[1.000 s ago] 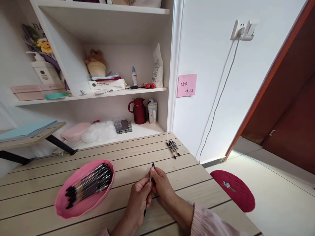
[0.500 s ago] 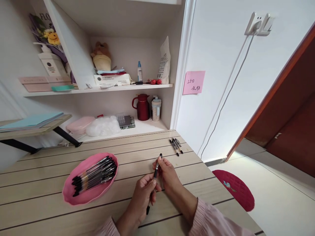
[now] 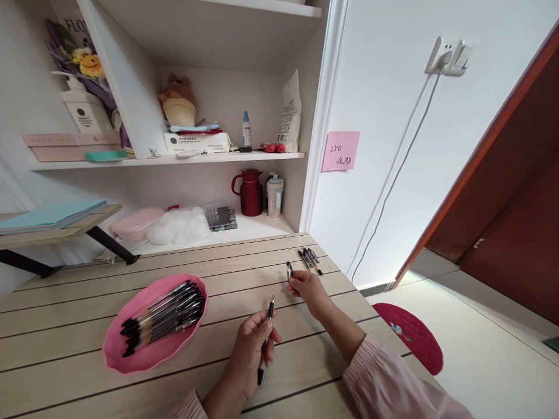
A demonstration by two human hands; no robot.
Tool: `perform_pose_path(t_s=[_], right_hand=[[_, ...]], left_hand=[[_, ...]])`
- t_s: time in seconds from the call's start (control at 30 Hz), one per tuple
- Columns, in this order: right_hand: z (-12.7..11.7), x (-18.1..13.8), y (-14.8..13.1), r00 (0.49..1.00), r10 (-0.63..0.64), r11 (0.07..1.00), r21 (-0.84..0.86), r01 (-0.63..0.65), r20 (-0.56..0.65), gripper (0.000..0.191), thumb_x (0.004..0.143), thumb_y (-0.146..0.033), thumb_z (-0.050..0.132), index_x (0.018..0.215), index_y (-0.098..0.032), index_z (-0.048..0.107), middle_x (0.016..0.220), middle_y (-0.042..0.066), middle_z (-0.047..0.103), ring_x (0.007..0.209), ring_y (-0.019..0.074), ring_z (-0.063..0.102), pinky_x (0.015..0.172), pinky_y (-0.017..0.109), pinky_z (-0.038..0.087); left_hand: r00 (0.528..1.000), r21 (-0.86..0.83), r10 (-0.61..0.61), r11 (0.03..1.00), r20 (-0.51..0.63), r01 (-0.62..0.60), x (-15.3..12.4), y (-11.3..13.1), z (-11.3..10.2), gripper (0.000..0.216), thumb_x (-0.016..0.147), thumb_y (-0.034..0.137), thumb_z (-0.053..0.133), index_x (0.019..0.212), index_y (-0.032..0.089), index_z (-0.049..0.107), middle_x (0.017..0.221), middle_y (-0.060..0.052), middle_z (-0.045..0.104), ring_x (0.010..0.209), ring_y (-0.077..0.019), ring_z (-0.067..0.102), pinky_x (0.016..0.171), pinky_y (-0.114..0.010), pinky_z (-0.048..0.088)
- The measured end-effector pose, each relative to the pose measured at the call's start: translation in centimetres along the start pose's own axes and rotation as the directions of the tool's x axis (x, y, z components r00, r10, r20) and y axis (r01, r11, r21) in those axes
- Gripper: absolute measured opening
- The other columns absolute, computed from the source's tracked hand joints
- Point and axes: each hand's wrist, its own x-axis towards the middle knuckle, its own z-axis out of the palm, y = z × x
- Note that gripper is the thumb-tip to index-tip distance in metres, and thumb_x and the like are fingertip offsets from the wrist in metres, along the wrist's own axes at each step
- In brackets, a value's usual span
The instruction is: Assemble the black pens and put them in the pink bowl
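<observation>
My left hand [image 3: 254, 347] is closed around an uncapped black pen [image 3: 271, 306], its metal tip pointing up and away from me. To the upper right, my right hand [image 3: 308, 290] pinches a pen cap [image 3: 289, 270] with a dark clip, held apart from the pen tip. Just beyond that hand, several pen parts [image 3: 309, 259], dark and clear, lie on the table near its right edge. Over to the left, a pink scalloped dish [image 3: 114, 356] holds a pile of clear-barrelled pens [image 3: 168, 317] with black ends, some bound with a tan band.
The slatted wooden table [image 3: 244, 265] meets a white shelf unit at the back, where a red jug [image 3: 251, 195] and a pale cup [image 3: 275, 196] stand. A small raised stand [image 3: 87, 225] carries blue papers at left. A red stool seat [image 3: 413, 334] is beyond the right edge.
My right hand has drawn the cap off the pen and moved up and right with it. My left hand keeps hold of the pen, whose tip is now bare.
</observation>
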Motion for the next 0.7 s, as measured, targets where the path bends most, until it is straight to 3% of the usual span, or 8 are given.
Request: perform_pose_path(t_s=[0.17,0.33,0.5,0.7], right_hand=[[-3.4,4.0,0.2,0.992,-0.001,0.931,-0.362,-0.044,-0.123,0.013,0.068,-0.021,0.054,0.074,-0.016,0.064,0.074,0.006,0.064,0.076,0.0193,0.058,0.059,0.025,0.038],[-2.9,5.7,0.4,0.989,0.008,0.79,-0.605,-0.095,-0.144,0.018,0.07,-0.017,0.052,0.085,-0.017,0.063,0.091,0.011,0.065,0.088,0.0227,0.058,0.065,0.027,0.038],[-1.6,6.1,0.5,0.997,-0.023,0.679,-0.733,-0.041,-0.077,0.021,0.077,-0.02,0.049,0.093,-0.014,0.061,0.099,0.014,0.062,0.092,0.0236,0.057,0.07,0.029,0.039],[-1.7,6.3,0.8,0.999,-0.041,0.612,-0.791,0.019,-0.008,0.025,0.08,-0.026,0.049,0.098,-0.013,0.059,0.105,0.015,0.06,0.095,0.0233,0.056,0.073,0.029,0.039]], left_hand=[[0.999,0.019,0.029,0.999,0.037,-0.03,0.1,-0.2,0.0,0.048,0.065,0.041,0.062,0.102,0.013,0.056,0.057,0.003,0.055,0.031,-0.0019,0.033,0.033,-0.018,0.017],[0.999,0.033,0.023,0.999,0.047,-0.025,0.1,-0.3,-0.1,0.048,0.067,0.04,0.06,0.107,0.013,0.054,0.059,0.003,0.055,0.031,-0.0022,0.034,0.033,-0.018,0.018],[0.997,0.048,0.041,0.998,0.06,-0.044,0.1,-0.4,-0.2,0.047,0.069,0.04,0.057,0.106,0.012,0.054,0.058,0.003,0.055,0.031,-0.0023,0.033,0.033,-0.018,0.017],[0.996,0.055,0.053,0.997,0.071,-0.057,0.3,-0.5,-0.2,0.044,0.07,0.041,0.057,0.103,0.012,0.056,0.058,0.002,0.055,0.032,-0.0024,0.034,0.033,-0.018,0.019]])
